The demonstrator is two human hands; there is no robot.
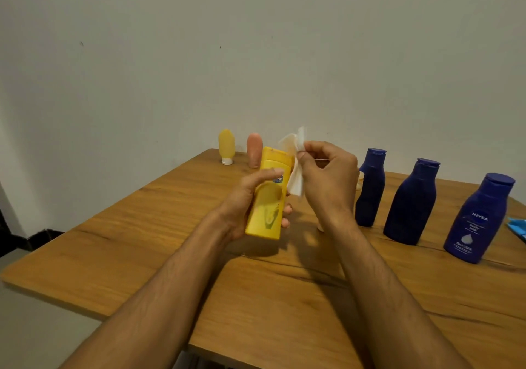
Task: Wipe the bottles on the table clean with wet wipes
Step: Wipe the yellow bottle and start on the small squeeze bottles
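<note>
Left hand [242, 200] grips 1 yellow bottle [269, 197], held above the table [113, 254]. Right hand [327, 180] pinches 1 white wipe [294, 166] just beside the bottle's top. 3 blue bottles [370, 189] [410, 203] [481, 220] stand right of the right hand. 2 tubes [226, 146] [254, 150] stand beyond the left hand.

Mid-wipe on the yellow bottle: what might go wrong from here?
The left hand holds the yellow bottle off the table; once wet it might slip. The right hand pinches the wipe by a small part, so it could drop. The right wrist sits close to the nearest blue bottle, which a wide stroke might topple.
</note>
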